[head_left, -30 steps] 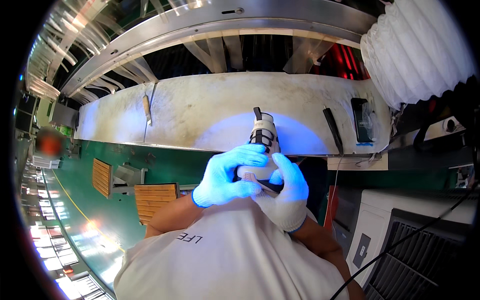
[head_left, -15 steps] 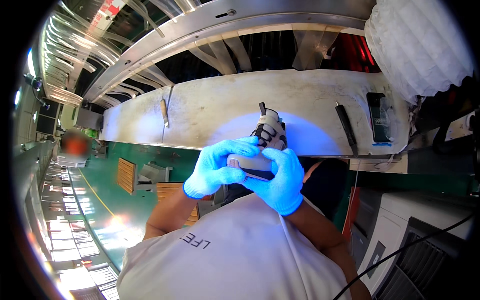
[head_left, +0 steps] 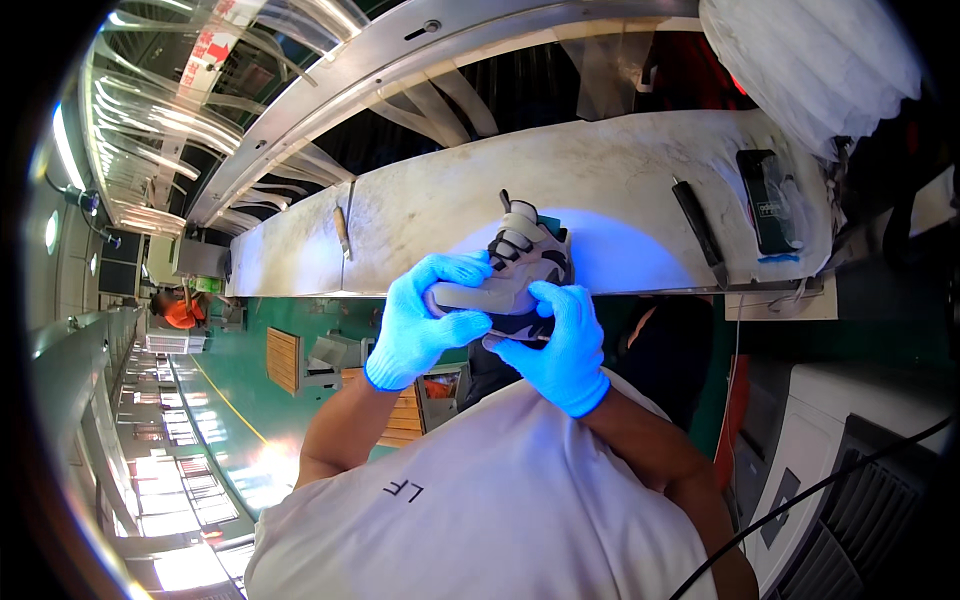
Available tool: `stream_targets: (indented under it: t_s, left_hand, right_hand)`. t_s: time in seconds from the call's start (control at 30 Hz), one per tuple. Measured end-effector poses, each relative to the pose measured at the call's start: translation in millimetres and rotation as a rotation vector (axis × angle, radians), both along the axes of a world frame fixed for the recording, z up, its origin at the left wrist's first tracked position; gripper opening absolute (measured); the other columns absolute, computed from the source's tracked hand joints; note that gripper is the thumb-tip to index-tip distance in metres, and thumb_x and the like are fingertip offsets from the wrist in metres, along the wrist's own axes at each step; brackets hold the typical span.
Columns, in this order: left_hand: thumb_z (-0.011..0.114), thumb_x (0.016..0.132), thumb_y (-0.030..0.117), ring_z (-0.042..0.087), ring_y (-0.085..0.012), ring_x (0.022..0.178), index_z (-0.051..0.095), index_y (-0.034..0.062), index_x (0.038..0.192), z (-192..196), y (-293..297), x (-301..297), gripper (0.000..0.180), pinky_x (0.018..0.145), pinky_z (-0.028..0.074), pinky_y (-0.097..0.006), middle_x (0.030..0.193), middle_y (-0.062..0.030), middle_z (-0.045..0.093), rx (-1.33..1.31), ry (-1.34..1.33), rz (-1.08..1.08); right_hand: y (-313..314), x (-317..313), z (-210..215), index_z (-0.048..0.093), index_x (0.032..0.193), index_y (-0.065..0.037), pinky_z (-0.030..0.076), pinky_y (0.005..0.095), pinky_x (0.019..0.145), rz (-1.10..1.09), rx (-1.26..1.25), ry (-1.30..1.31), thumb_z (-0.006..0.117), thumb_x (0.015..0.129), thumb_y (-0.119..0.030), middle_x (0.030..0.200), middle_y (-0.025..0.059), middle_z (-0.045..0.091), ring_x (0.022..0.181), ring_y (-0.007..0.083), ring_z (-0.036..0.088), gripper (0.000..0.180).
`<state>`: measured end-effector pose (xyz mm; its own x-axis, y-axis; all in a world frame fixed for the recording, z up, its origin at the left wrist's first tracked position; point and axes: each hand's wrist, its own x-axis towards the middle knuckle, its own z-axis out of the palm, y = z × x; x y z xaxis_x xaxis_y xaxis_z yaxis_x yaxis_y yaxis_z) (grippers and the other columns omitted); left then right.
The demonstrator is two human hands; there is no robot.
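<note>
A grey sneaker with black trim and dark laces is held between my hands over the bench's near edge, toe to the left and side showing. My left hand, in a knit glove lit bright blue, is closed round the toe, fingers on top and thumb low on the near side. With the same kind of glove, my right hand grips the near side and the sole edge, its thumb stretched toward the left thumb. The shoe's far side and underside are hidden.
On the pale bench lie a wooden-handled tool at left, a black pen-like tool and a black packet at right. A white pleated duct hangs far right. A metal rail runs behind. A person is far left.
The sneaker has turned in my hands: its toe has swung left, and more of its near side shows. My right hand has moved slightly toward me. The whole view has shifted slightly.
</note>
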<state>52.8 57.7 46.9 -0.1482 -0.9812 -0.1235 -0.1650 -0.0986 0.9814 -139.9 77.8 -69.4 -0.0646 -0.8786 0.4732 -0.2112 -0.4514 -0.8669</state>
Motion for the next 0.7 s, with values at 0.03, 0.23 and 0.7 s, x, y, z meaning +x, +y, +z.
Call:
stream_targets:
  t_s: [0.03,0.23,0.7]
  left_hand:
    - [0.092,0.077,0.008,0.063,-0.031,0.143,0.073,0.0025,0.118,-0.3,-1.0,0.8,0.046,0.127,0.045,-0.05,0.14,-0.0164,0.072,0.013,0.006,-0.001]
    - [0.095,0.078,0.012,0.064,-0.0303,0.142,0.074,0.0016,0.116,1.2,-9.8,7.8,0.045,0.124,0.047,-0.05,0.133,-0.0161,0.076,-0.066,-0.077,-0.089]
    - [0.105,0.074,0.028,0.075,-0.0261,0.12,0.073,0.0011,0.116,26.9,-40.3,1.8,0.059,0.101,0.061,-0.04,0.128,-0.0165,0.076,-0.238,-0.597,-0.237]
  right_hand:
    - [1.8,-2.5,-3.2,0.061,0.139,-0.008,0.059,0.0433,0.076,0.034,0.017,-0.013,0.106,0.074,-0.035,0.107,0.0105,0.063,0.09,0.0305,0.067,0.083]
    - [-4.2,-2.2,-3.7,0.061,0.14,-0.008,0.058,0.0439,0.076,0.062,-0.028,-0.012,0.105,0.074,-0.029,0.107,0.0118,0.065,0.091,0.0313,0.068,0.082]
    - [-34.0,-0.2,4.7,0.06,0.143,-0.007,0.06,0.0466,0.08,0.092,0.02,0.026,0.106,0.073,-0.033,0.113,0.0154,0.066,0.095,0.0331,0.07,0.088]
